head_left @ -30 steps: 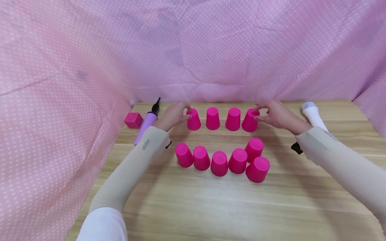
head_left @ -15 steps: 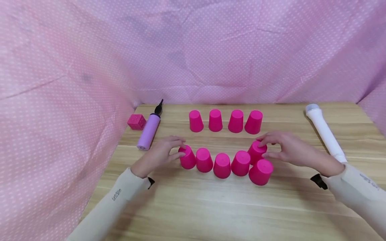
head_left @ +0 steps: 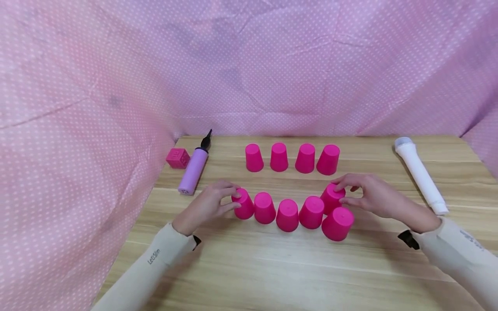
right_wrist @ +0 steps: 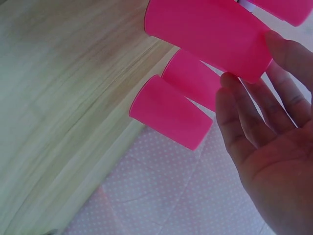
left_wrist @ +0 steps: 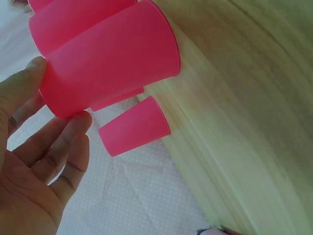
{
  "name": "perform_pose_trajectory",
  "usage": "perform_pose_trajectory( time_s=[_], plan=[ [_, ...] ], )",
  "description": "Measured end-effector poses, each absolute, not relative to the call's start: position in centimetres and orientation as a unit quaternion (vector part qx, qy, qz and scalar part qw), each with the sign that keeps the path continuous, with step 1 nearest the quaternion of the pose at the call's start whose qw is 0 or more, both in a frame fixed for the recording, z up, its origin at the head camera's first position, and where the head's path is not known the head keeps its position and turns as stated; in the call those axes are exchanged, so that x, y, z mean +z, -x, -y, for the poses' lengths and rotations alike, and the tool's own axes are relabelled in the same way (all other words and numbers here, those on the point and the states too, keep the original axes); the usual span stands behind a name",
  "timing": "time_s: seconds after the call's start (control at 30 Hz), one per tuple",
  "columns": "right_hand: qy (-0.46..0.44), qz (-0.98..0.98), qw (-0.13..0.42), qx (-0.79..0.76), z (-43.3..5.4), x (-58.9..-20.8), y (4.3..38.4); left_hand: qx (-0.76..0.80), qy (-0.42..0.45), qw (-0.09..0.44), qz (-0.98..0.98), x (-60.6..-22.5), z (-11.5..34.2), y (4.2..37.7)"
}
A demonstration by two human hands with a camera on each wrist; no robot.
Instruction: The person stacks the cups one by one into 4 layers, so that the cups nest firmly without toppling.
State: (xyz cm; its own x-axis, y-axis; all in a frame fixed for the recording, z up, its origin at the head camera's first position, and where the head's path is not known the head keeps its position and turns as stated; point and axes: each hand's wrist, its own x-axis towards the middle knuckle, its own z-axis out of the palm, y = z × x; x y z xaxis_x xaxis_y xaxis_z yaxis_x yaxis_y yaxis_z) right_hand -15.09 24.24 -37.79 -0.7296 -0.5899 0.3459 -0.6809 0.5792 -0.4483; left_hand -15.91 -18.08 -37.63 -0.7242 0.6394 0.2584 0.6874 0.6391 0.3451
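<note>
Pink cups stand upside down on the wooden table in two rows. My left hand (head_left: 206, 206) pinches the upper part of the leftmost cup (head_left: 244, 208) in the nearer row. In the left wrist view, the thumb lies against one side of that cup (left_wrist: 115, 56) and the fingertips against the other. At the right end, my right hand (head_left: 375, 197) pinches the upper part of a cup (head_left: 330, 202) set a little behind its neighbours. The right wrist view has this cup (right_wrist: 205, 36) between thumb and fingers. Beside it, at the nearest right, is another cup (head_left: 337, 224).
Behind stands the farther row of cups, including its rightmost cup (head_left: 328, 160). At left lie a pink cube (head_left: 178, 158) and a purple hand pump (head_left: 193, 171). A white tube-shaped object (head_left: 422, 177) lies at right. Polka-dot cloth (head_left: 272, 65) hangs behind the table (head_left: 272, 276).
Both hands have come from the end cups of the farther row toward me and taken hold of cups in the nearer row. The cups look unmoved; the head view has shifted slightly.
</note>
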Motion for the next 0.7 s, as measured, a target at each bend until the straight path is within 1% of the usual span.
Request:
perform_pose_trajectory(
  time_s=[0.2,0.3,0.4,0.5,0.6,0.63,0.7],
  plan=[
    [-0.351,0.888,0.085,0.284,-24.2,-38.0,14.7,-0.215,0.363,0.054,0.905,-37.7,18.2,15.8],
    [-0.355,0.888,0.085,0.281,-24.3,-38.1,14.8,-0.22,0.368,0.066,0.901,-37.9,18.3,15.8],
    [-0.365,0.881,0.101,0.284,-24.4,-37.6,14.9,-0.232,0.378,0.085,0.892,-37.5,18.3,16.4],
    [-0.369,0.876,0.135,0.28,-24.6,-36.1,15.6,-0.246,0.391,0.125,0.878,-36.0,18.0,18.1],
    [-0.343,0.886,0.167,0.263,-24.5,-33.7,16.9,-0.248,0.386,0.155,0.875,-33.8,17.0,20.7],
    [-0.334,0.89,0.175,0.257,-24.3,-33.0,17.6,-0.248,0.38,0.156,0.877,-33.0,16.5,21.6],
    [-0.312,0.899,0.179,0.251,-23.8,-31.6,19.0,-0.24,0.359,0.141,0.891,-31.8,15.2,23.3]
  ],
)
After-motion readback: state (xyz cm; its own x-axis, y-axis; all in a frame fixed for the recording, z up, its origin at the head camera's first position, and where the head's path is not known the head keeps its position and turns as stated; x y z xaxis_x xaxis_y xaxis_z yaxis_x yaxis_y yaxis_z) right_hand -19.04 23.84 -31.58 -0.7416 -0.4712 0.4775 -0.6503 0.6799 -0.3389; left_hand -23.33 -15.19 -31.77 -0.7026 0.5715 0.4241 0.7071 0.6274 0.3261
